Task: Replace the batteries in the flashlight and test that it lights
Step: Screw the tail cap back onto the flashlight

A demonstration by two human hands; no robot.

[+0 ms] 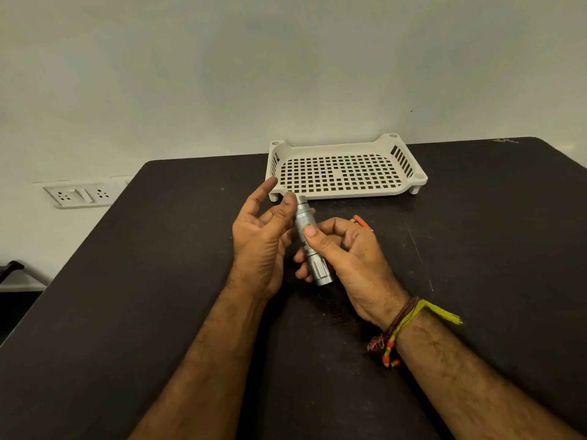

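A silver metal flashlight (313,246) is held above the black table, its wide head pointing toward me and its tail end pointing away. My right hand (352,265) wraps around its body, thumb pressed on the knurled middle. My left hand (263,236) is beside the tail end, thumb and a finger touching the tail cap (301,201), the other fingers spread. A small red and orange object (360,221), perhaps a battery, lies on the table just behind my right hand, mostly hidden.
A cream perforated plastic tray (346,173) stands at the table's far edge, nothing in it. The black table (158,281) ends at the left, where a wall socket plate (81,194) sits. A thread bracelet circles my right wrist.
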